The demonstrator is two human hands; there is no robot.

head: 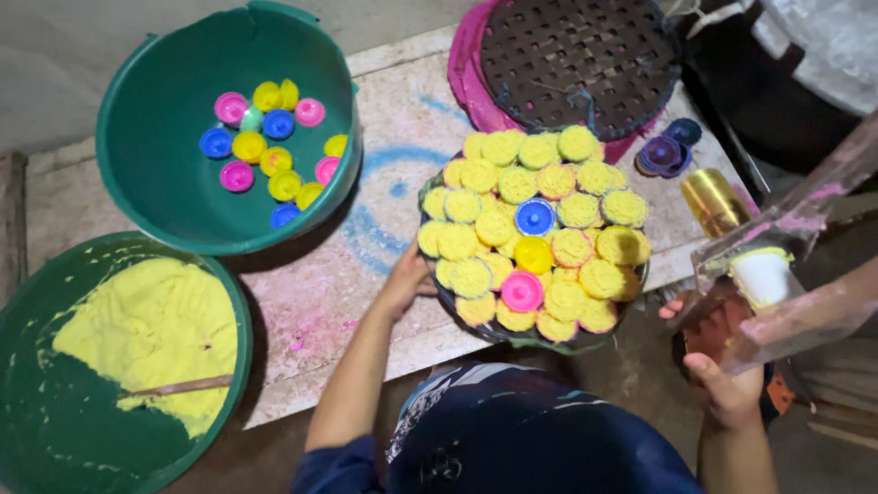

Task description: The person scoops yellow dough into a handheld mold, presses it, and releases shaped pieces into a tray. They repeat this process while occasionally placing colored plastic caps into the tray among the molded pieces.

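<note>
Left grip is clamped on the round tray's edge mid-frame; right grip can't tell. Tray's packed with yellow cakes, few molds left in upper-left tub.

round tray | flat on bench edge | heaped with yellow powder cakes
</note>
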